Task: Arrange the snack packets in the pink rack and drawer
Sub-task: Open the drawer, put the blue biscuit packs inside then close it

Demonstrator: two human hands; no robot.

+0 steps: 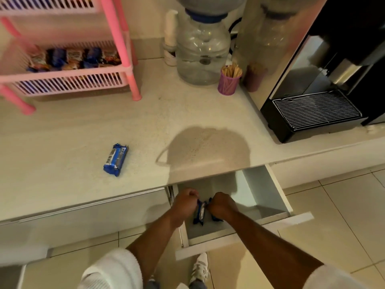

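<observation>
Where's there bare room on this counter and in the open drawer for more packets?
Counter: bare between the blue packet, pink rack and coffee machine. Drawer: right half bare. Crowded: drawer's left, where both hands hold packets, and the rack's lower shelf.
</observation>
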